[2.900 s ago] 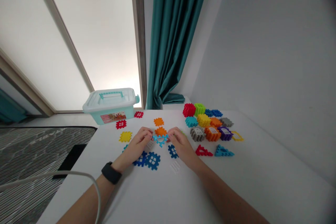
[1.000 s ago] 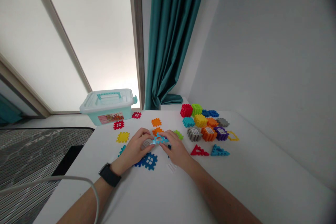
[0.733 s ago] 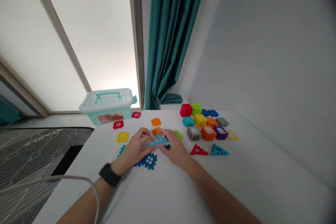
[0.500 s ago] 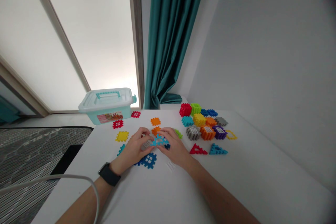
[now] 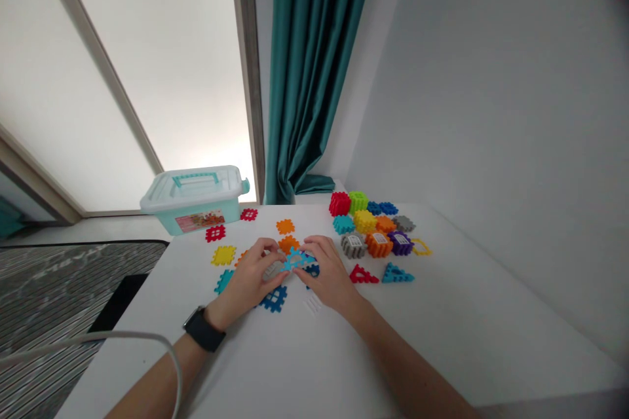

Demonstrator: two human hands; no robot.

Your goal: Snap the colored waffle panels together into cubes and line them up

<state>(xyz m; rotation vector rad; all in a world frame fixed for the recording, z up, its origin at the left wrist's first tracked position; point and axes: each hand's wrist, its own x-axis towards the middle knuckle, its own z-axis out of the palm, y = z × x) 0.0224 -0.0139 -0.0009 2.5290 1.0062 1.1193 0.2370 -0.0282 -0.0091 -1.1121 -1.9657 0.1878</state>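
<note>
Between my hands is a light blue triangular piece (image 5: 297, 258), gripped at both ends. My left hand (image 5: 251, 276) pinches its left end and also touches a grey piece (image 5: 273, 269) beside it. Fingers and thumb of my right hand (image 5: 328, 272) close on its right end. A dark blue piece (image 5: 312, 270) shows just under the right fingers. Nearer me lies a blue window piece (image 5: 274, 299) on the white table (image 5: 304, 353). Beyond the hands are two orange pieces, one (image 5: 285, 226) behind the other (image 5: 289, 244).
Stacks of coloured pieces (image 5: 364, 221) stand at the right, with a red triangle (image 5: 364, 274) and a blue triangle (image 5: 397, 273) before them. Red, yellow (image 5: 223, 255) and teal (image 5: 224, 281) pieces lie left. A lidded box (image 5: 196, 201) stands back left. A cable (image 5: 122, 334) crosses the lower left.
The view has shifted slightly to the right. My right fingers have shifted on the light blue piece, and more of the dark blue piece beneath shows.
</note>
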